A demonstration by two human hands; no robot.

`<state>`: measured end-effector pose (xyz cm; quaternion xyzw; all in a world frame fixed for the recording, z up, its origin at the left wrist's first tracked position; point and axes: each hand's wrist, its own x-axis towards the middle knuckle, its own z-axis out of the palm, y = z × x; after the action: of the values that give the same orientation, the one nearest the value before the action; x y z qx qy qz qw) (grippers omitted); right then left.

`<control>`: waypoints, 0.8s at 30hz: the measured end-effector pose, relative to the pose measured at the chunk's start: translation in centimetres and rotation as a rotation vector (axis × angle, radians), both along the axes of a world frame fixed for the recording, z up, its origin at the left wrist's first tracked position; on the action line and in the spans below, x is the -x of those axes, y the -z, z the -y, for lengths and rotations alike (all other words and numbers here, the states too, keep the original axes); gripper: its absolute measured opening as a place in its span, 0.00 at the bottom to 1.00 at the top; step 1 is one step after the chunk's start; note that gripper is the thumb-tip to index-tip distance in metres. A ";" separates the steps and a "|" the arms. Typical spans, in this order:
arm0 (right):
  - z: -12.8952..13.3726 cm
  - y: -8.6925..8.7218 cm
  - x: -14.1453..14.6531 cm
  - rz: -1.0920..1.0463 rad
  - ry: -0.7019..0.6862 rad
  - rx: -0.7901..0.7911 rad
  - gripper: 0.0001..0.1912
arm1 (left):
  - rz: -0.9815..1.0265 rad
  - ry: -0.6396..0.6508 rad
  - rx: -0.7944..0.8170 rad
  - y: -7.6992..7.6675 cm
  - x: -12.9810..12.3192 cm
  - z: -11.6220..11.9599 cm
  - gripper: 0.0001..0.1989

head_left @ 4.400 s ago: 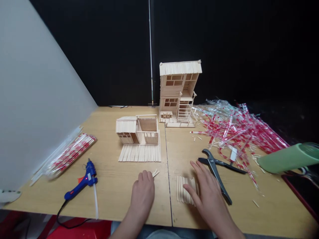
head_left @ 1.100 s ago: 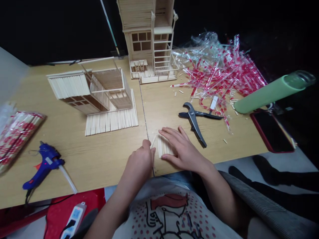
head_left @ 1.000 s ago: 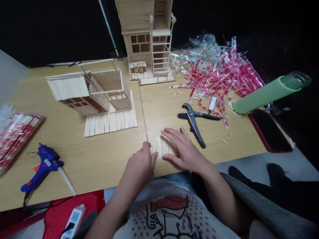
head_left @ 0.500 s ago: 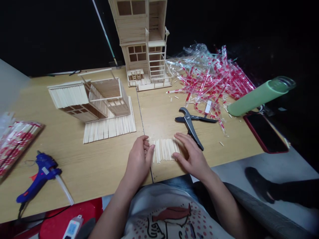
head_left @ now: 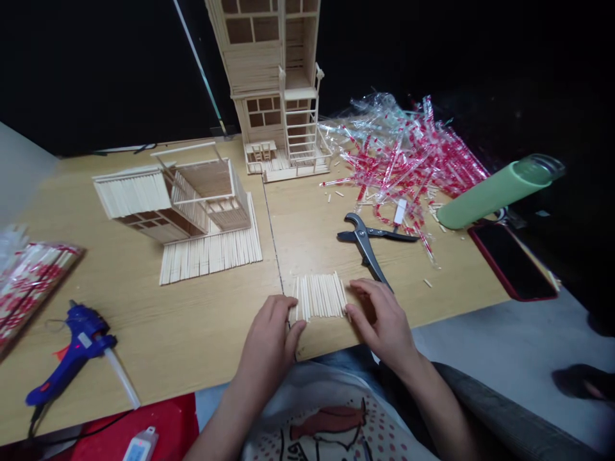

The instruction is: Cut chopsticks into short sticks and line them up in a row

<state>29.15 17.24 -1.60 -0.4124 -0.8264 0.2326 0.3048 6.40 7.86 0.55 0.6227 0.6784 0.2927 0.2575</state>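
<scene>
A row of short wooden sticks (head_left: 321,296) lies side by side on the table in front of me, their ends slightly uneven. My left hand (head_left: 273,330) rests at the row's left edge, fingers bent and apart from the thumb, fingertips by the outermost stick. At the other side, my right hand (head_left: 379,320) curves with thumb and fingers apart, the thumb tip close to the rightmost stick. Neither hand grips anything. Just beyond my right hand lie grey and black cutters (head_left: 366,246), handles spread.
A stick-built model house (head_left: 206,218) stands left, a taller one (head_left: 273,83) behind. A blue glue gun (head_left: 81,346) lies left. Wrappers (head_left: 403,147), a green bottle (head_left: 494,195) and a phone (head_left: 514,259) are on the right. The table's front edge (head_left: 331,349) is near.
My left hand has slid toward me along the row's left edge. My right hand has shifted slightly right, off the sticks. The camera view has tilted a little; a foot at right has moved.
</scene>
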 end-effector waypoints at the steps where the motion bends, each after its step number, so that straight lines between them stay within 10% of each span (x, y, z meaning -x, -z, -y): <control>1: 0.1 0.0 0.0 0.000 -0.002 0.004 0.16 | 0.010 0.000 -0.003 0.0 -0.1 -0.2 0.11; 15: 0.6 -0.5 0.8 -0.087 0.027 0.123 0.14 | 0.099 0.043 -0.088 -0.1 0.1 -1.4 0.07; 24: 0.3 -0.9 1.3 -0.117 0.031 0.100 0.14 | -0.200 0.046 -0.216 3.1 0.8 -2.6 0.28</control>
<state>27.85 16.89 -0.67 -0.4254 -0.7880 0.2927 0.3353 5.62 10.50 -2.57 0.6881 0.6508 0.2948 0.1267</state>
